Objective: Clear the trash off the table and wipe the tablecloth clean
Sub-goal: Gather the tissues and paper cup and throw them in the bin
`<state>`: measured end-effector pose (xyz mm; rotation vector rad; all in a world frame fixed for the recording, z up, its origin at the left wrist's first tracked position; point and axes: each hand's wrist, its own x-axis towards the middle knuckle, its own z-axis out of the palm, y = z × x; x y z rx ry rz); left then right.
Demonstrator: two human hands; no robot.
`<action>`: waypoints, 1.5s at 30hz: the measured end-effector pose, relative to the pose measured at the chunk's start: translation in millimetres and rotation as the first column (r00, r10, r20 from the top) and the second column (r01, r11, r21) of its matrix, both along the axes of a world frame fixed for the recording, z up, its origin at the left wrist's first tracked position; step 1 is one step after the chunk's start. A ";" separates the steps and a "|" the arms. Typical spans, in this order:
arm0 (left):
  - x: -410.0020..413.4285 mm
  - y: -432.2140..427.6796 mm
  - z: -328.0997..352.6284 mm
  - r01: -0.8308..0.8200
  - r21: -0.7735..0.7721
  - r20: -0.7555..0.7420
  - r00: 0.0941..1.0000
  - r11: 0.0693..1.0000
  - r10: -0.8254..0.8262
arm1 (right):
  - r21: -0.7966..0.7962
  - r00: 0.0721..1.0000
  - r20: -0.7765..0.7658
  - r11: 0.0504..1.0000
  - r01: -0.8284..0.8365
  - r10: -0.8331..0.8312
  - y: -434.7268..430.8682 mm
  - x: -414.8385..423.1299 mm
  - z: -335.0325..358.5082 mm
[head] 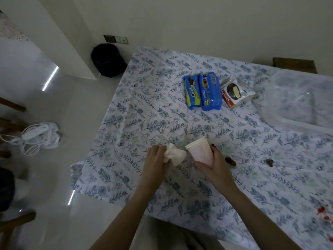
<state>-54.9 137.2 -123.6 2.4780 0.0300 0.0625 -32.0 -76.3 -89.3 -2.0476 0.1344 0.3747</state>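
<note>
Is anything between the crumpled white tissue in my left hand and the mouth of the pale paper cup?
Nothing visible. The left hand holds the crumpled white tissue just beside the open rim of the pale paper cup, which the right hand tilts toward it.

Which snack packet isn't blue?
The white-and-red packet farthest right, picturing a chocolate pie; the left packet and middle packet are blue.

One wide-angle view is taken from head height, tilted forward and down, close over the worktop; floor is included leftward.
</note>
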 end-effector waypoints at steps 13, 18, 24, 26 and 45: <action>-25.5 6.5 -8.1 0.328 0.365 -0.034 0.940 0.871 -0.340 | 0.001 0.999 0.011 0.999 0.039 -0.039 2.3 -18.1 -5.8; 6.8 38.6 32.3 -0.280 -0.342 -0.340 0.927 0.897 0.159 | 0.005 1.000 0.006 1.000 0.011 -0.011 43.2 -6.2 4.3; -1.9 125.8 53.9 -0.546 -0.542 -0.504 0.819 0.638 0.274 | 0.112 0.993 -0.017 0.987 -0.111 0.113 136.2 8.5 20.5; -5.0 162.4 53.7 -0.581 -0.562 -0.525 0.801 0.589 0.289 | 0.116 0.990 -0.022 0.984 -0.138 0.141 176.4 10.4 22.5; -2.9 442.4 -9.2 -0.720 -0.528 -0.729 0.656 0.451 0.194 | 0.117 0.956 -0.274 0.991 -0.072 0.102 498.0 6.5 -18.7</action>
